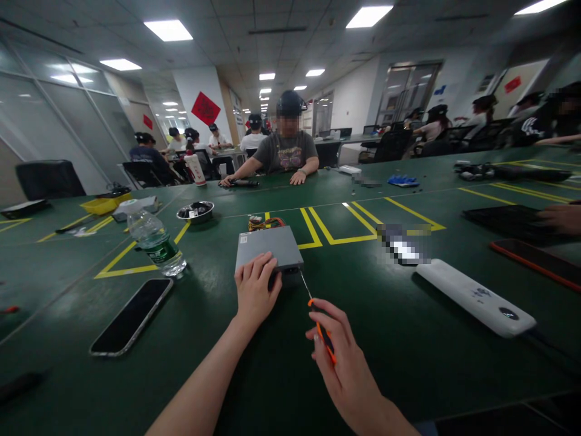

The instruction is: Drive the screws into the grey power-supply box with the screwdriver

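Observation:
A grey metal box (272, 242) with a bundle of coloured wires (267, 223) at its far side lies on the green table (218, 327). My left hand (257, 284) rests on the box's near left part, fingers over its top and thumb by the near edge. My right hand (338, 351) holds an orange and black screwdriver (325, 339) between thumb and fingers. Its thin shaft points up and left, and the tip is at the near right corner of the box; whether it sits in a screw is too small to tell.
Left of the box are a water bottle (157, 242), a black phone (131, 318) and a metal bowl (195, 212). At right lie a long white device (476, 297) and a lit phone (403, 247). A person (285, 145) sits opposite; another person's hand (563, 217) shows at far right.

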Available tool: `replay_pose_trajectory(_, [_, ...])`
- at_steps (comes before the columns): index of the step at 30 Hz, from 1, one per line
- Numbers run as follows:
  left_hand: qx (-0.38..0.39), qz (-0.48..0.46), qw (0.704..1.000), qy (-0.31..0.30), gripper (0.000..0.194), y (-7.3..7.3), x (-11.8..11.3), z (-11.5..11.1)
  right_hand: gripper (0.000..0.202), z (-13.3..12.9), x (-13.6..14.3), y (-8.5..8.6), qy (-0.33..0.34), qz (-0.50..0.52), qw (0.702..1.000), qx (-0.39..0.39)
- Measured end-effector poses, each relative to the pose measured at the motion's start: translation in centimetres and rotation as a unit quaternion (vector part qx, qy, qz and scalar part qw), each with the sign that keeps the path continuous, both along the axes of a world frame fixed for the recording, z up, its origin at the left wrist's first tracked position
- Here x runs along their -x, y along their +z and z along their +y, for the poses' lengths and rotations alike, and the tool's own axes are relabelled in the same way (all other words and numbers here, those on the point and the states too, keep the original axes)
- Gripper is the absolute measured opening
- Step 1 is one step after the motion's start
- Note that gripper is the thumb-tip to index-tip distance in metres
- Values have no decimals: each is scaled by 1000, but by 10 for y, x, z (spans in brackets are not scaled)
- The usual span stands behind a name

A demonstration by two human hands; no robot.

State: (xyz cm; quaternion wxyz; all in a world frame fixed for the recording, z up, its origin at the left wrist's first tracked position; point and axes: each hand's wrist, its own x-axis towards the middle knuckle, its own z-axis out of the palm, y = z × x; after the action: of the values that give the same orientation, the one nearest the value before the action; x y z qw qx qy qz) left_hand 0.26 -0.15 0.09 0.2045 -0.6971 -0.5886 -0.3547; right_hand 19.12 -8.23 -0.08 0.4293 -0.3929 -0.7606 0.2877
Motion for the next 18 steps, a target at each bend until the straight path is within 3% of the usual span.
replay_pose_trajectory(3, [0, 2, 1000, 1, 24, 0, 0, -1, 27, 2, 0, 10, 32, -132, 989, -56])
replay_pose_trajectory(6, [-3, 4, 1000, 0, 24, 1, 0, -1, 17, 2, -5, 20, 67, -181, 981, -35])
replay_pose_trajectory(10, [-5, 1, 1000, -1, 24, 2, -1, -1, 27, 8, -18, 28, 176, -229, 956, -52])
replay_pose_trajectory(18, [-7, 3, 1000, -3, 25, 1, -1, 0, 32, 45, -32, 24, 283, -319, 865, -267])
